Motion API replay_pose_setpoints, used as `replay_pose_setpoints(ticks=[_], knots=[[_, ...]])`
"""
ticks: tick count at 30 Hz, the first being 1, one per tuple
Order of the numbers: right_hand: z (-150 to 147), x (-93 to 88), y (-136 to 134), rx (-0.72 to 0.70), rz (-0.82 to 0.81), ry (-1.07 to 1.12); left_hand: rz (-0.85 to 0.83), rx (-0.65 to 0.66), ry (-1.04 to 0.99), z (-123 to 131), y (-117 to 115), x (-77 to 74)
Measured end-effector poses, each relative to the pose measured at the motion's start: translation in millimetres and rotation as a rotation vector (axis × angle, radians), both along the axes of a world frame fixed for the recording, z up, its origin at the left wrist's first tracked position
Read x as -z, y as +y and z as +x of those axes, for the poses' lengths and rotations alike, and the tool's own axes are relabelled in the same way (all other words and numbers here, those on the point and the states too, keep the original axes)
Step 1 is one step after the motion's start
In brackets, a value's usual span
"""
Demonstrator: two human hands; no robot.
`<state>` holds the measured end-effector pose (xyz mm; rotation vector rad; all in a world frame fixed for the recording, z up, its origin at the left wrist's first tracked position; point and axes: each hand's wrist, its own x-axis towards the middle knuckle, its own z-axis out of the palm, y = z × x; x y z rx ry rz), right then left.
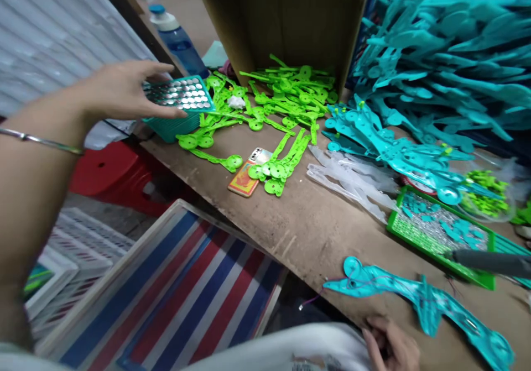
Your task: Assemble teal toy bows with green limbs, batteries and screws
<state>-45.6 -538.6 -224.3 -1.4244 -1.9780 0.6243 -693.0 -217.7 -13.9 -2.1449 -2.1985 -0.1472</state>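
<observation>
My left hand (pixel 120 89) is stretched out at the upper left, thumb and fingers apart over a teal basket (pixel 174 127). Rows of round, shiny metal ends, which look like batteries (pixel 193 94), fill the basket. Whether the fingertips touch them I cannot tell. At the bottom edge my right hand (pixel 392 343) is curled, its inner side hidden. Just beside it lies a long teal plastic bow-shaped part (pixel 398 285) with thin wires along it. A dark rod-shaped tool (pixel 489 261) reaches in from the right edge above that part.
Bright green plastic parts (pixel 298 86) spill from a cardboard box (pixel 282 22). A phone (pixel 244 180) lies partly under some. Teal parts (pixel 448 45) are piled at the right, by a green tray (pixel 398 230) of screws. A blue bottle (pixel 180 45) stands behind; a striped crate (pixel 174 293) is below.
</observation>
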Motion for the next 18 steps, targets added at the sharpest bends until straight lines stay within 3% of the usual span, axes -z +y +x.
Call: replay_pose_setpoints(ticks=[3,9,13,18], knots=[[1.4,5.0,2.9,-0.087,0.018,0.010,0.005,0.130,-0.015,63.9,-2.2,-17.5],[-9.5,1.4,8.6,-0.088,-0.020,0.052,0.004,0.405,-0.002,217.8,9.2,-43.0],[-1.0,-6.1,4.2,-0.132,-0.069,0.140,0.028,0.620,-0.024,329.5,32.1,-40.8],[28.5,-7.4,-30.4,-0.067,-0.037,0.214,0.006,0.925,-0.089,472.6,52.7,-23.7]])
